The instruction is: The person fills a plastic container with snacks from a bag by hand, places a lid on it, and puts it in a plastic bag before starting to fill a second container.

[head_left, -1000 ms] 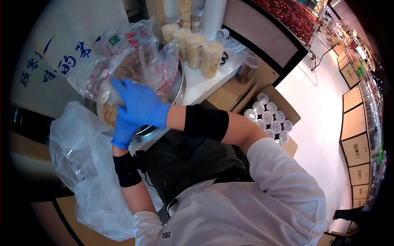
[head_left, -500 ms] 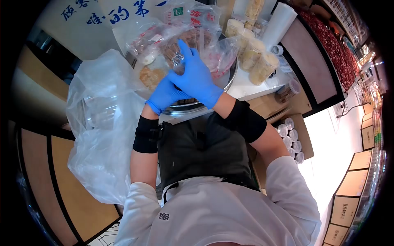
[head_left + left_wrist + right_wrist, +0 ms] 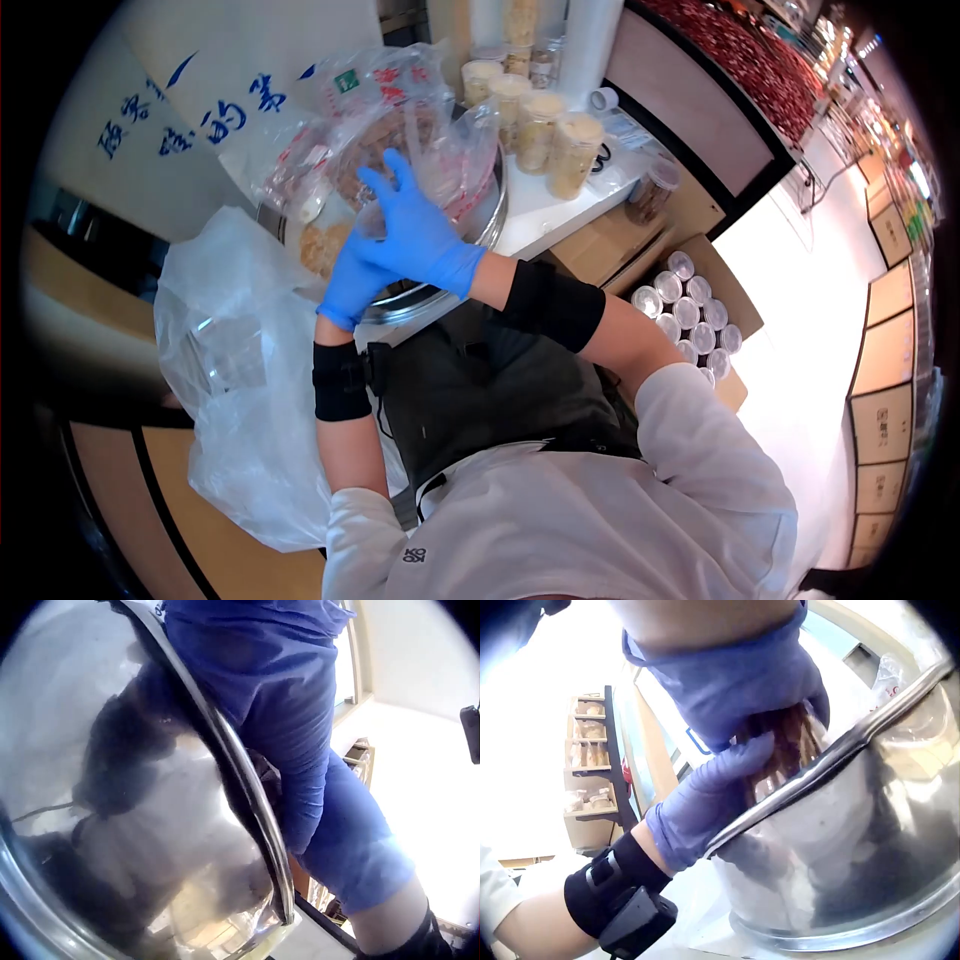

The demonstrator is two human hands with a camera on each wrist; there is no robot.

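Both hands wear blue gloves and meet at a clear jar (image 3: pixel 371 220) over a steel basin (image 3: pixel 497 215). My left hand (image 3: pixel 355 277) grips the jar from below; in the right wrist view its thumb lies against the jar (image 3: pixel 784 742), which shows brown strips inside. My right hand (image 3: pixel 420 235) holds the jar near its mouth, fingers spread around it and partly hidden. Brown strips (image 3: pixel 400 130) lie under clear plastic in the basin, beside a pale golden piece (image 3: pixel 322 248). The left wrist view shows the basin's wall (image 3: pixel 187 810) and blue gloves.
Tall filled jars (image 3: pixel 575 155) stand on the white counter (image 3: pixel 530 225) to the right. A carton (image 3: pixel 700 255) of lidded containers sits lower right. Plastic bags (image 3: pixel 230 370) hang at the left. A jar with dark contents (image 3: pixel 652 190) is near the counter's edge.
The head view has swung back and forth. The right hand's fingers are spread wider and point farther up than one second ago, and the jar's mouth now shows beside them.
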